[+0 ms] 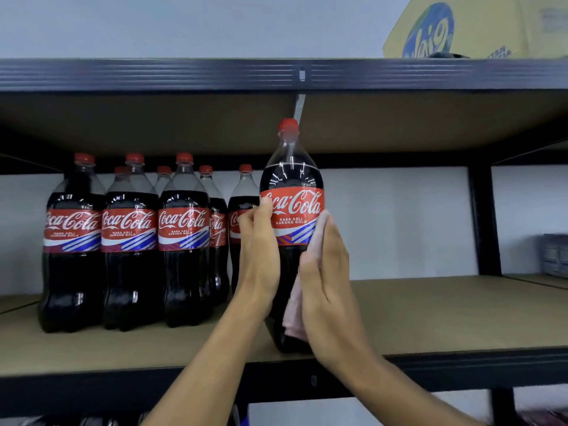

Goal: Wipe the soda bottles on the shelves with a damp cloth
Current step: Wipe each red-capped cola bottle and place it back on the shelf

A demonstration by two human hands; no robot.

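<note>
Head view. Front and centre, upright near the front edge of a brown board shelf (445,312) in a black metal frame: a large clear plastic cola bottle (292,176), red cap, red label, dark drink up to the shoulder. Hard to tell whether standing on the board or lifted just off it, the base partly hidden behind the right wrist. Gripped on its left flank by the left hand (259,256), thumb tip laid on the label's edge, the remaining fingers curled toward the back and mostly out of sight. Against its right flank, the right hand (327,278), flat, fingers straight and close together, pressing a pale pink cloth (292,315) to the plastic; cloth showing past the fingertips on the label and along the palm's inner edge lower down. To the left on the same shelf, a cluster of matching red-capped bottles (129,256), upright in rows, the nearest partly behind the left hand. Overhead, a black ribbed metal beam (184,73) of the upper shelf, with a yellow cardboard box (461,29) bearing a blue round logo on top at the right.
</note>
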